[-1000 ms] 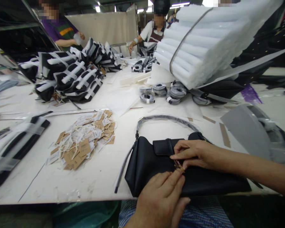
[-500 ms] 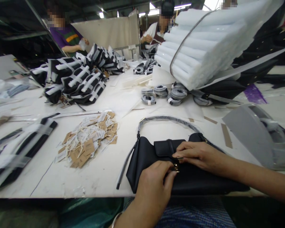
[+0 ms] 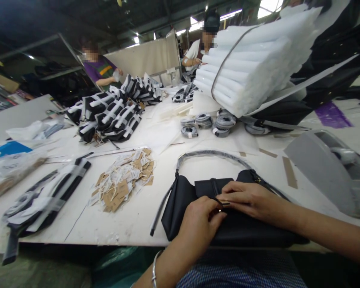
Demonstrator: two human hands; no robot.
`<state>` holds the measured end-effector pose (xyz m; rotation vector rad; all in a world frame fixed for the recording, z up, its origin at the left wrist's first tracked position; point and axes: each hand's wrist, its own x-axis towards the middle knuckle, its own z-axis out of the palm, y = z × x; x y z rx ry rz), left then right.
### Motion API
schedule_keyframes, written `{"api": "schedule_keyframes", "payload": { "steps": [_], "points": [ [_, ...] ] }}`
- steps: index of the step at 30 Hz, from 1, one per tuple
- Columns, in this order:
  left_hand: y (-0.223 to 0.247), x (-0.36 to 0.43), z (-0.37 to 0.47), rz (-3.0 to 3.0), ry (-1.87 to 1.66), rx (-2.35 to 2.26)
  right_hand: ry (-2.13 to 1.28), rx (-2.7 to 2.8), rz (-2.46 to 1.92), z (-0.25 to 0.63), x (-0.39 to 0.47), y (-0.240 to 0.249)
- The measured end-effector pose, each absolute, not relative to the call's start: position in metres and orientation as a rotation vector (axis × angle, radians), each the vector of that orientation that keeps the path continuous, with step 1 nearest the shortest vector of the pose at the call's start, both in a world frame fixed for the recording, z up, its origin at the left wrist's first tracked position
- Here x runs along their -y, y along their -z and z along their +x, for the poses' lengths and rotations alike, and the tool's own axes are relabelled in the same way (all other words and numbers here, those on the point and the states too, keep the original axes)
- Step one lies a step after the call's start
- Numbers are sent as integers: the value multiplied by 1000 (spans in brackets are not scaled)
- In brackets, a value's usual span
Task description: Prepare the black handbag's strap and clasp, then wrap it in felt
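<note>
A black handbag (image 3: 243, 228) lies at the front edge of the table, directly before me. Its handle (image 3: 211, 153), wrapped in clear film, arches away on the far side. At the middle of the bag, below the front flap (image 3: 202, 188), my left hand (image 3: 198, 220) pinches a thin black strap with a small gold-coloured buckle (image 3: 225, 204). My right hand (image 3: 252, 199) lies over the flap's lower part, its fingertips closed on the strap at the buckle. The fingers partly hide the strap and the metal piece.
Left of the bag lies a heap of paper hang tags (image 3: 123, 182), with a wrapped bag (image 3: 48, 204) beyond it. Further back are stacked wrapped bags (image 3: 108, 112), coiled straps (image 3: 203, 120) and a tied bundle of white rolls (image 3: 243, 60). Two people work across the table.
My left hand has shifted slightly up toward the right fingertips, and the gold buckle is now more covered. The right hand stays nearly in place. The view has turned a little left.
</note>
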<state>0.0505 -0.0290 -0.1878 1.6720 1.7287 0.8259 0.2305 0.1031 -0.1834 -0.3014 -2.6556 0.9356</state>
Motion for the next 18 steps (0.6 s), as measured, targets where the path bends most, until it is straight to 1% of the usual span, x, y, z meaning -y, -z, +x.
{"api": "schedule_keyframes", "payload": {
  "steps": [8,12,14,18],
  "points": [
    [187,26,47,1626,-886,-1688,-959,2657,-274,232,-105,188],
    [182,36,47,1632,-930,-1798,-942,2695,-228,233,-105,189],
    [181,43,47,1709,-1004,-1819,-919,2710,-209,235,-103,189],
    [184,53,48,1995,-1127,-1618,-875,2736,-190,235,-97,188]
  ]
}}
